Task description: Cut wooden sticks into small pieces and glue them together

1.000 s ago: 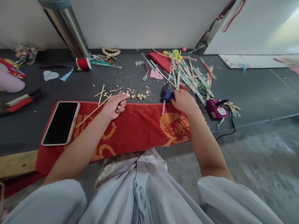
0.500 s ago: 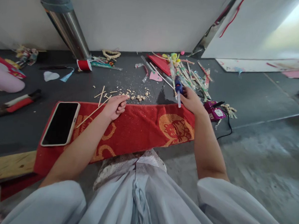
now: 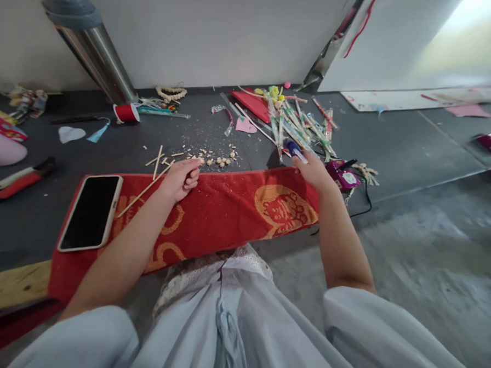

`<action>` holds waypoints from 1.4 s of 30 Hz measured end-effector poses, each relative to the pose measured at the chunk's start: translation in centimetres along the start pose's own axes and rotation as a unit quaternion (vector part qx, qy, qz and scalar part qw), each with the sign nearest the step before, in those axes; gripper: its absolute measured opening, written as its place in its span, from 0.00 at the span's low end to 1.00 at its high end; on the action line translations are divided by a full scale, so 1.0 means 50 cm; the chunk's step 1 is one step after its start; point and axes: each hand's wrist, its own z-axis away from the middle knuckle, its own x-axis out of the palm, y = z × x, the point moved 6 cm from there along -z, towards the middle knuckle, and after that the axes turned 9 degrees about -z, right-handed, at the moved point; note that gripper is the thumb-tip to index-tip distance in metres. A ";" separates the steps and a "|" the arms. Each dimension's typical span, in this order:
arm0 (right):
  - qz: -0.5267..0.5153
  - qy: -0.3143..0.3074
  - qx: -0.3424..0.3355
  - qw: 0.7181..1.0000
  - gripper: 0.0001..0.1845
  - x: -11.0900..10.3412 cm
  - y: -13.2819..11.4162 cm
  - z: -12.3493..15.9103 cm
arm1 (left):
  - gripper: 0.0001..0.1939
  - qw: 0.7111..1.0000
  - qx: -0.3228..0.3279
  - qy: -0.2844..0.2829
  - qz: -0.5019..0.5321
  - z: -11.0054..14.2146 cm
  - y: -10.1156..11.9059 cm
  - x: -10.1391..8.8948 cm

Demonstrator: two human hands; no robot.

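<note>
My right hand (image 3: 315, 174) is closed round a blue glue gun (image 3: 293, 148), lifted off the dark floor with its clear glue stick showing at the back. My left hand (image 3: 180, 176) rests on the red towel (image 3: 227, 210), fingers curled on a thin wooden stick (image 3: 144, 191) that slants down to the left. Short cut stick pieces and crumbs (image 3: 214, 157) lie just beyond the left hand. A pile of paper-wrapped sticks (image 3: 302, 124) lies beyond the right hand.
A phone (image 3: 91, 211) lies face up on the towel's left end. A purple tool (image 3: 343, 175) with a black cord sits right of my hand. A red thread spool (image 3: 126, 112), a metal pipe (image 3: 90, 49) and red-handled cutters (image 3: 17, 177) lie to the left.
My right hand picked the glue gun up from the towel's far edge and lifted and turned it. The left hand stayed on the stick. The view shifted slightly.
</note>
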 end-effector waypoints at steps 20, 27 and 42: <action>0.126 0.072 -0.139 0.980 0.24 -0.053 -0.021 0.110 | 0.05 0.999 0.024 0.018 -0.019 -0.002 0.015 0.002; 0.159 0.022 -0.208 0.965 0.23 -0.046 -0.021 0.124 | 0.02 0.995 0.050 0.057 -0.058 -0.026 0.048 0.049; 0.002 0.042 -0.296 0.954 0.25 -0.063 0.037 0.175 | 0.12 0.974 0.101 -0.075 -0.190 -0.236 0.073 0.365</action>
